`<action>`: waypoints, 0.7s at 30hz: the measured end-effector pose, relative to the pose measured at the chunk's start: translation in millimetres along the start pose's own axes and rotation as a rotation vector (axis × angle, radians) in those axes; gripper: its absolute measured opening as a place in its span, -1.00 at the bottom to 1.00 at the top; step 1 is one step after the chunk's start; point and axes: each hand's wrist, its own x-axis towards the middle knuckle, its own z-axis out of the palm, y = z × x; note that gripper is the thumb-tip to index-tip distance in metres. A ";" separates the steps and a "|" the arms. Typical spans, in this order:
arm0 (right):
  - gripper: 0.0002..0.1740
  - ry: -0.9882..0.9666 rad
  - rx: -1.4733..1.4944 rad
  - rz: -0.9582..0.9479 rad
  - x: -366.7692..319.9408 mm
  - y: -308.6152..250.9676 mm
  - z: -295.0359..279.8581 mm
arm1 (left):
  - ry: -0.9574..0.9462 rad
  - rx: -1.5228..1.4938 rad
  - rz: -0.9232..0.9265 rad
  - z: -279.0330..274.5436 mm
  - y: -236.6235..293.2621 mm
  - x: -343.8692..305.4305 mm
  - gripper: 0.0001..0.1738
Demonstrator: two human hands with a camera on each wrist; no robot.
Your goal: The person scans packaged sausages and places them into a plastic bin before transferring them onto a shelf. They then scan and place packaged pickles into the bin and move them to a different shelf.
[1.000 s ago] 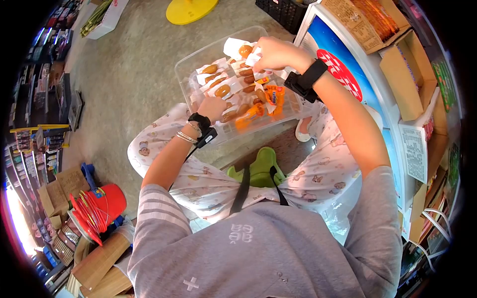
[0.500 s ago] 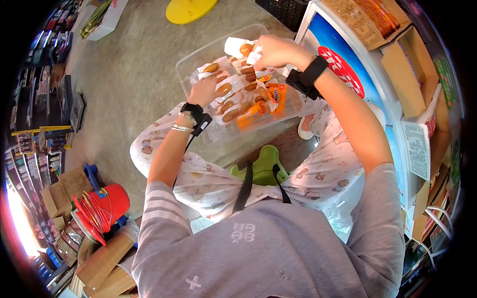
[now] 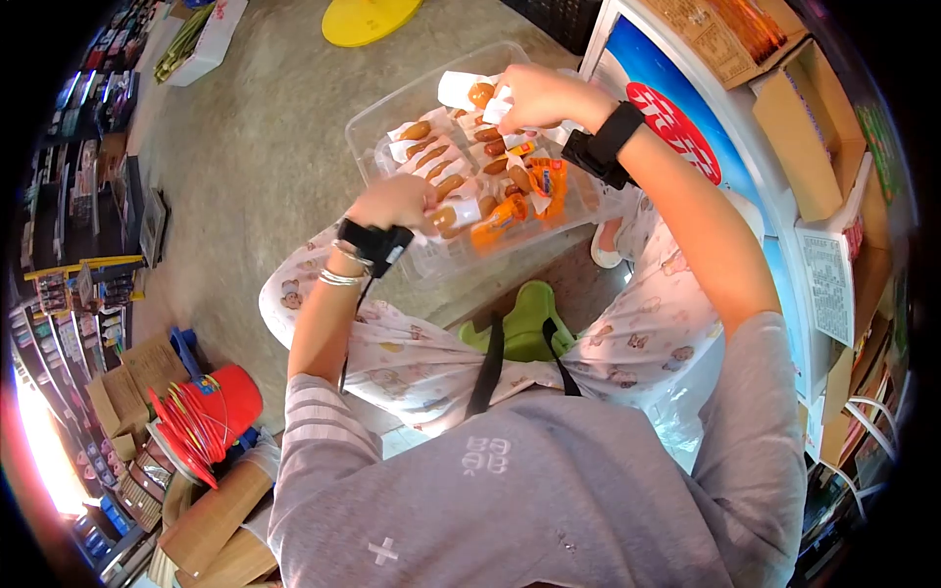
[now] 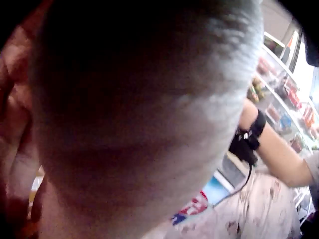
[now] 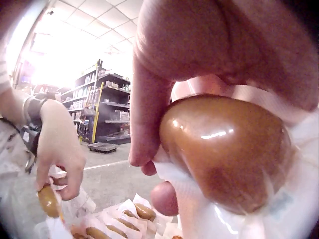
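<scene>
My right hand (image 3: 549, 98) holds a glossy brown egg (image 5: 224, 149) in a clear and white packet above the far edge of a clear plastic bin (image 3: 372, 132). Over the bin's near left part, my left hand (image 3: 392, 201) pinches another brown egg packet (image 5: 49, 201) between thumb and fingers. Inside the bin, more brown egg packets (image 3: 417, 130) lie in rows. Two orange packets (image 3: 549, 186) lie on the right of these rows. In the left wrist view, the hand's own skin hides most of its work.
A green stool (image 3: 534, 318) is between the person's legs. To the right stands a blue and white freezer (image 3: 652, 88) with cardboard boxes (image 3: 809, 127) on it. A red bucket (image 3: 230, 392) is at left, with a yellow disc (image 3: 371, 18) on the floor ahead.
The left hand first moved forward over the egg rows, then came back toward the near left with an egg packet in its fingers. The right hand keeps its egg in about the same place.
</scene>
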 end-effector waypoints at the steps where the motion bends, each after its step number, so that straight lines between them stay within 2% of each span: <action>1: -0.67 0.013 0.015 -0.005 0.8 0.0 0.7 | 0.016 0.064 0.044 11.1 4.9 1.5 -0.59; 3: -0.64 0.031 0.035 -0.004 0.5 -1.6 3.1 | 0.023 0.137 0.025 28.4 15.7 8.9 -0.62; 6: -0.67 0.082 -0.090 -0.013 2.1 -1.6 4.6 | 0.064 0.245 -0.006 37.0 17.0 18.4 -0.67; 8: -0.65 0.024 -0.074 -0.025 6.0 2.8 7.2 | -0.078 0.012 -0.245 34.7 6.9 23.3 -0.62; 11: -0.66 -0.010 -0.036 -0.018 3.5 -1.9 3.7 | -0.129 0.132 -0.270 23.9 12.7 17.8 -0.62; 12: -0.66 -0.009 -0.032 -0.019 3.3 -2.7 2.8 | -0.132 0.135 -0.272 23.6 14.1 16.1 -0.62; 14: -0.64 -0.030 -0.050 -0.003 2.4 -4.6 0.6 | 0.087 0.288 -0.183 23.1 16.9 14.3 -0.61; 18: -0.60 0.008 -0.129 -0.047 6.0 0.4 5.8 | 0.077 0.357 -0.166 29.6 18.0 23.9 -0.60; 20: -0.57 0.004 -0.157 -0.013 6.1 -0.8 7.2 | 0.203 0.342 -0.058 47.7 4.7 37.2 -0.57; 21: -0.57 0.003 -0.158 -0.016 7.2 0.6 9.0 | 0.205 0.341 -0.061 46.5 5.2 36.5 -0.57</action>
